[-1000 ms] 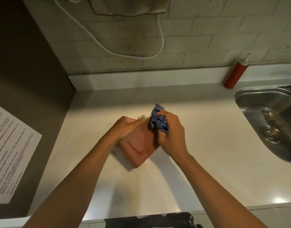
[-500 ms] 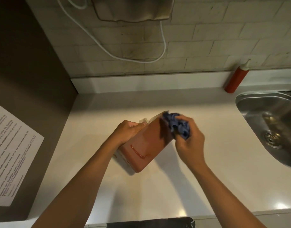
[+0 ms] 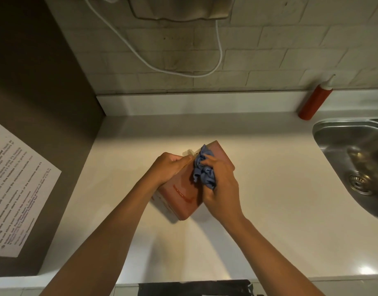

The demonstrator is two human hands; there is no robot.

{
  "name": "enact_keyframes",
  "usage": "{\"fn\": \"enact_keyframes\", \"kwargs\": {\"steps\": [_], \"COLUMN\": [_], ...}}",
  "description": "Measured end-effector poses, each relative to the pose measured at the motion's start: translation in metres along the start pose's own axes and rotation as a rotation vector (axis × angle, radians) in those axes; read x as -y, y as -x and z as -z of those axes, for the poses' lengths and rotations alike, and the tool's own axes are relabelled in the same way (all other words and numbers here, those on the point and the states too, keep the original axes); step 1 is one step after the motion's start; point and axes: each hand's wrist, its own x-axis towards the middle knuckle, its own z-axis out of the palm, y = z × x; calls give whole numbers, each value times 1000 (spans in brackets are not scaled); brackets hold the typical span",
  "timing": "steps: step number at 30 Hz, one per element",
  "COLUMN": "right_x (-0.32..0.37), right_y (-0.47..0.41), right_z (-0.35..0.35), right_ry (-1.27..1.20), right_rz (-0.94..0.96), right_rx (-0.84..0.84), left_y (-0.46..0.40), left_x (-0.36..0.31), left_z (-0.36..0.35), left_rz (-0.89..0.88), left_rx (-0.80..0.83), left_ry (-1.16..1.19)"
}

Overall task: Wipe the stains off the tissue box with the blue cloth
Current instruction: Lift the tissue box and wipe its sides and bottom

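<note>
A reddish-brown tissue box [image 3: 183, 201] stands tilted on the white counter [image 3: 269, 189], a white tissue poking out at its far end. A curved red stain [image 3: 182, 194] runs across its near face. My left hand [image 3: 169, 169] grips the box's left side. My right hand [image 3: 220, 186] is closed around a crumpled blue cloth [image 3: 203, 171] and presses it onto the upper face of the box, above and to the right of the stain.
A red squeeze bottle [image 3: 314, 99] leans at the back wall beside a steel sink [image 3: 354, 161] on the right. A dark side panel with a printed sheet [image 3: 15, 189] stands on the left. A white cable [image 3: 162, 60] hangs on the tiled wall.
My right hand with the blue cloth moved off the box's right edge, then came back left onto its upper face. My left hand kept its hold; the box shifted slightly.
</note>
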Motion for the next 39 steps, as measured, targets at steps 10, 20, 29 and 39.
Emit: {"fn": "enact_keyframes", "kwargs": {"steps": [10,20,29,39], "right_x": [18,34,26,-3], "right_y": [26,38,52,23], "right_z": [-4,0,46,56], "right_ry": [-2,-55,-296,-266], "right_rz": [135,217,-116,-347], "right_rx": [161,358,489,-95], "left_y": [-2,0,3,4], "left_x": [1,0,-2,-2], "left_z": [0,2,2,4], "left_rz": [24,63,65,69], "left_rx": [10,32,14,13], "left_ry": [71,76,-14,-5]}}
